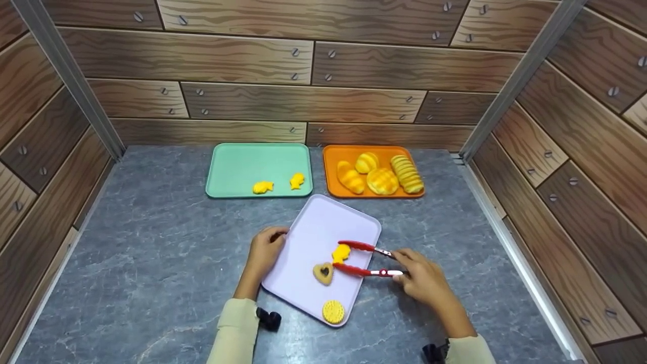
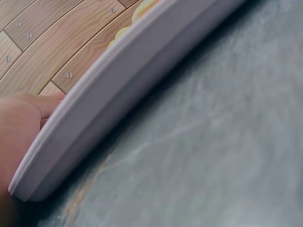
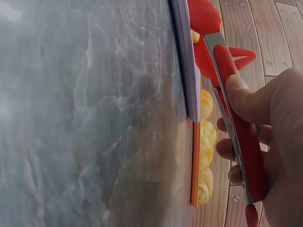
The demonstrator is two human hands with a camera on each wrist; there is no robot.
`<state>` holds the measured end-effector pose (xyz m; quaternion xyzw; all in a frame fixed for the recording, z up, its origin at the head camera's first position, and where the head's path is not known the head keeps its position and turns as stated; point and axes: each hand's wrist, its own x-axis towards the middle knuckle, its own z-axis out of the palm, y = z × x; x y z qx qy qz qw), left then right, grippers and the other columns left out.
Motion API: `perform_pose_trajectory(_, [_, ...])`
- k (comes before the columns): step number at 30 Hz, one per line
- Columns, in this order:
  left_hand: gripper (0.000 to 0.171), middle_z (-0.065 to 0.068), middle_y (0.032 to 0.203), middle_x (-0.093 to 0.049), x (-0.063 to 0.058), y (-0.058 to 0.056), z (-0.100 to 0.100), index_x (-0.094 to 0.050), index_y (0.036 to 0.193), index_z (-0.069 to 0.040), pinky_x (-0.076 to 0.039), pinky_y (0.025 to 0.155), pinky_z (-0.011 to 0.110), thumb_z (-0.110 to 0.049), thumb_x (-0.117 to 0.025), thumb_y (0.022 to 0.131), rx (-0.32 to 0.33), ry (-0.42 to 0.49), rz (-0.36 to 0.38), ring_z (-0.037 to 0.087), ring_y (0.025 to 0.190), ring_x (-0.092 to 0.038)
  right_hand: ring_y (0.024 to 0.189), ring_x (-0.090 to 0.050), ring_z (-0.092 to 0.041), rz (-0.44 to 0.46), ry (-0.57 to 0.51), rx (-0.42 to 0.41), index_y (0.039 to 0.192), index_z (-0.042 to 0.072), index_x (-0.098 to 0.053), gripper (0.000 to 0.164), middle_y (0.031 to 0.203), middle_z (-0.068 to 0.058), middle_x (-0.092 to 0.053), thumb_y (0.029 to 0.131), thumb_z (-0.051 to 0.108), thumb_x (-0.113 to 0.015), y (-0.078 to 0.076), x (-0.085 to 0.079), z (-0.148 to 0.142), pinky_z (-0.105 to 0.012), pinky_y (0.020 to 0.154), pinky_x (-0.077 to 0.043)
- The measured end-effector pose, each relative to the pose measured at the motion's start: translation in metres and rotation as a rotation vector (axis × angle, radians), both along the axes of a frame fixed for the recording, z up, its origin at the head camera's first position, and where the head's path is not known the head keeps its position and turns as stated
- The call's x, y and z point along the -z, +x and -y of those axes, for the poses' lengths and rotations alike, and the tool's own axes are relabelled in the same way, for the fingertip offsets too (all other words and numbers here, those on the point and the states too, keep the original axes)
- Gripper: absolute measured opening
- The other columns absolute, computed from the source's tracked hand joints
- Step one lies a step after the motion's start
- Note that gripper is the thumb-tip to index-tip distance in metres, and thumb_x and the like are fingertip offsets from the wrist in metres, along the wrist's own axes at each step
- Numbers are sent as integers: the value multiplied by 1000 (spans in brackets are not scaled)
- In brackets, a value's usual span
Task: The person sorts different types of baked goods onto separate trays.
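Note:
My left hand (image 1: pixel 265 251) grips the left edge of a lilac tray (image 1: pixel 308 232), set at an angle; in the left wrist view the tray's side wall (image 2: pixel 104 99) covers part of the fingers. Red-tipped tongs (image 1: pixel 356 270) are held in my right hand (image 1: pixel 424 278), the thumb on the red handle (image 3: pixel 246 146) in the right wrist view. Their spread tips lie on either side of a yellow fish-shaped piece (image 1: pixel 341 253) on the tray; firm contact cannot be told. Beside the lower tip is a heart-shaped cookie (image 1: pixel 323 273) with a dark centre. A round yellow biscuit (image 1: pixel 333 312) lies at the near corner.
A green tray (image 1: pixel 237 167) stands at the back, with two yellow fish-shaped pieces (image 1: pixel 263 187) near its front edge. To its right is an orange tray (image 1: pixel 331 174) with several bread pieces (image 1: pixel 382 181). Wood-patterned walls (image 1: pixel 252 55) enclose the grey tabletop (image 1: pixel 151 242).

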<state>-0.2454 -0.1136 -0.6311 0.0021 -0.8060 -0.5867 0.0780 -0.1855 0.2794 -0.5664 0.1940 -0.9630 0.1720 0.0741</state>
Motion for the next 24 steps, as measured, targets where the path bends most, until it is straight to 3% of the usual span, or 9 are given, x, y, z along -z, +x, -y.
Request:
perform_pose_trajectory(8, [20, 6, 111, -73, 0, 0, 0, -76, 111, -9, -51, 92, 38, -8, -63, 96, -3, -3, -6, 20, 103, -66, 108, -65, -26, -84, -40, -24, 129, 9, -68, 53, 121, -4, -68, 79, 17, -84, 3, 10, -3, -52, 85, -53])
perform_pose_trajectory(24, [19, 5, 111, -73, 1, -1, 1, -77, 110, -11, -52, 91, 39, -11, -64, 96, -7, -11, -2, 20, 103, -66, 107, -67, -28, -73, -119, -4, 127, 7, -69, 48, 121, -5, -68, 82, 15, -82, 2, 26, 7, -51, 88, -52])
